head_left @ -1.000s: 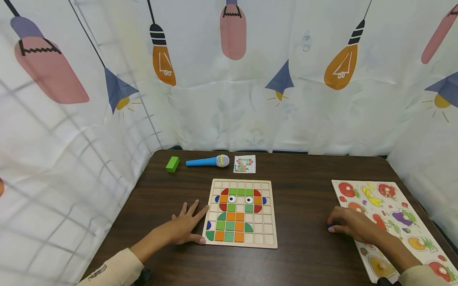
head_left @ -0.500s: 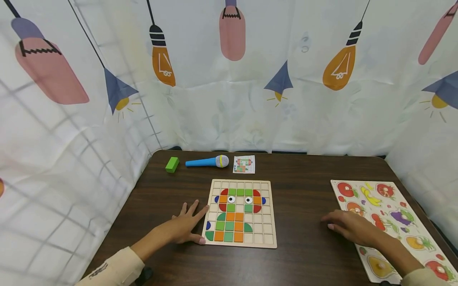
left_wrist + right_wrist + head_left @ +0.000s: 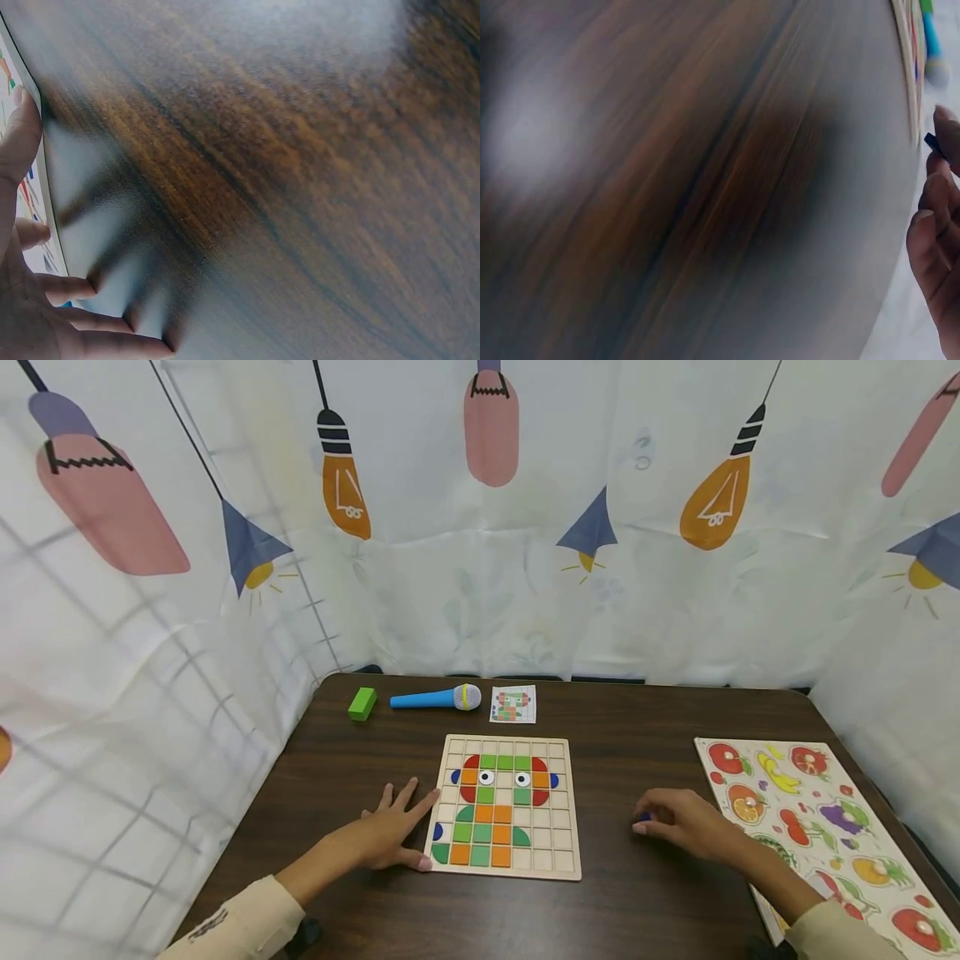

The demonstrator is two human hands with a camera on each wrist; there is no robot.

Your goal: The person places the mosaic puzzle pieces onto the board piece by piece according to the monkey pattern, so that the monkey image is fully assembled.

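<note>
A square wooden grid board (image 3: 543, 841) lies mid-table with red, green, orange and blue tiles making a figure with two eye tiles. My left hand (image 3: 386, 837) is spread at the board's left edge, thumb and forefinger touching it; in the left wrist view the other fingers (image 3: 112, 341) reach down to the table. To the right of the board, above the table, my right hand (image 3: 678, 822) pinches a small dark blue tile (image 3: 645, 817) between thumb and fingertips. In the right wrist view only one edge of that blue tile (image 3: 932, 142) shows.
At the right lies a fruit puzzle board (image 3: 813, 827) with knobbed pieces, partly under my right forearm. Along the back of the table (image 3: 615, 718) are a green block (image 3: 362, 703), a blue toy microphone (image 3: 435, 698) and a printed pattern card (image 3: 513, 704). A patterned curtain hangs behind.
My right hand has moved left, away from the fruit puzzle board and toward the grid board, carrying the blue tile. The left hand stays in place.
</note>
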